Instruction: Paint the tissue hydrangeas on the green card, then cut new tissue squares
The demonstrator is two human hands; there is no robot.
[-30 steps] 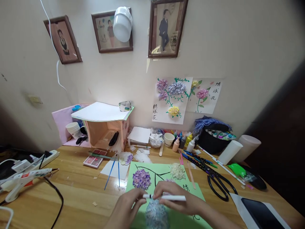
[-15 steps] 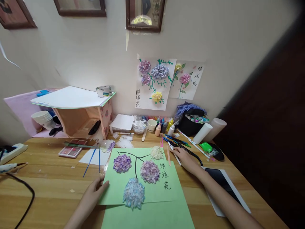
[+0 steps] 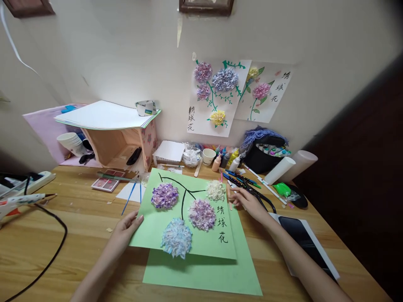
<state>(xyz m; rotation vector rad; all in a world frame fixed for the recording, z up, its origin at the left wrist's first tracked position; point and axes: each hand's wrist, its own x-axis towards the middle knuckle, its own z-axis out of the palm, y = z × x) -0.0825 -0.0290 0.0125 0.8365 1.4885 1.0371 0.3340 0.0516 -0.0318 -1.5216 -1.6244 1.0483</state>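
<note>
A light green sheet carries a flower picture: two purple paper-scrap blossoms, a pale blue one and a cream one, with black stems and black writing. My left hand is closed on its left edge, thumb on top, and the sheet is tilted up off the table. Just beside the sheet's upper right edge is my right hand, its fingers slightly bent and apart; whether the fingertips touch the edge is unclear. Under the picture lies a second green sheet.
Behind stand paint bottles, a paper cup and a bowl of scraps. Pens and a dark tablet-like object lie right. A glue gun with its cord sits left. Two flower pictures hang on the wall.
The picture sheet has been lifted and tilted up at the left hand, its near edge off the lower sheet. My right hand has moved from the white pen towards the sheet's right edge.
</note>
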